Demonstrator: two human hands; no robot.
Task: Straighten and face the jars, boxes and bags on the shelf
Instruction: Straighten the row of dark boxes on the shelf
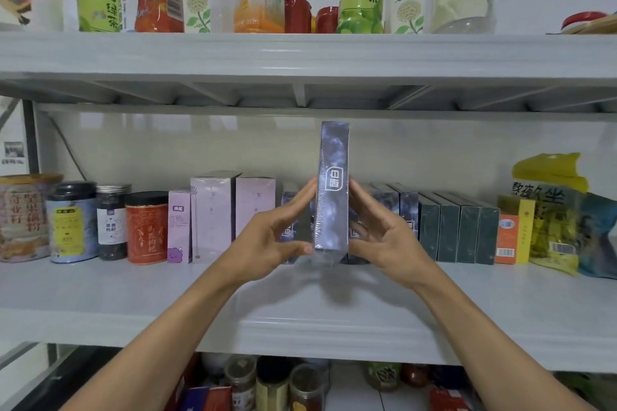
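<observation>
1. My left hand [267,237] touches the left side of the dark box [332,186]. The fingers are almost straight and spread a little; the tips lie on the side of the box and the thumb touches near its lower corner. They are not curled round it.
2. My right hand [384,233] does the same on the right side of the box. The upper finger lies flat along the box, the thumb is near the bottom, and the other fingers are loosely bent behind it.
3. So the box is pressed between my two hands, not clenched by either one.
4. The box is tall, narrow and upright, dark blue-grey with a cloudy pattern, under shiny wrap. Its narrow face with a white square logo looks toward me.
5. It stands at the middle shelf [133,293], in front of the row of goods. If its bottom rests on the shelf, I cannot tell.
6. Left of the box are pale pink boxes [213,216], and further left a red jar [147,230].
7. Right of the box are dark green boxes [457,230], then a yellow bag [551,210].
</observation>
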